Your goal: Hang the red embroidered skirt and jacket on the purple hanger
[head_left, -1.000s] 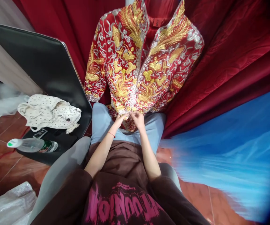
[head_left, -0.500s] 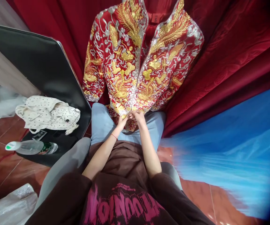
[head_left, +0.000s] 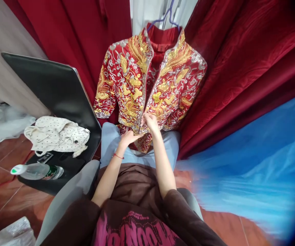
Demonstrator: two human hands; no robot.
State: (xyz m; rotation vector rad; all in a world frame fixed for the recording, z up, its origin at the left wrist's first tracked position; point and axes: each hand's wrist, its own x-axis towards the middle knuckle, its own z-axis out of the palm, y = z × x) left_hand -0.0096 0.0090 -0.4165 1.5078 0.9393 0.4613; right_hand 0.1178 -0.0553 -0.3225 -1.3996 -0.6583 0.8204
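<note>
A red jacket with dense gold and silver embroidery hangs upright in front of me, its stand collar and upper front apart. My right hand is closed in a pinch at the lower end of the front opening. Whatever small part lies between those fingertips is too hidden to make out. Lower down, my left hand grips the jacket's bottom hem, its thumb stretched toward the right. Part of the lower jacket drapes between my knees. A red string bracelet circles my left wrist.
A purple hanger carries the jacket. Dark red curtains flank it, with blue fabric at right. On the left, a black chair bears a dotted white cloth and a plastic bottle. Clear plastic wrap lies lower left.
My right hand has moved up the jacket's front, away from the left hand, which stays by the hem. The view has tipped upward, bringing the hanger and whole collar into sight.
</note>
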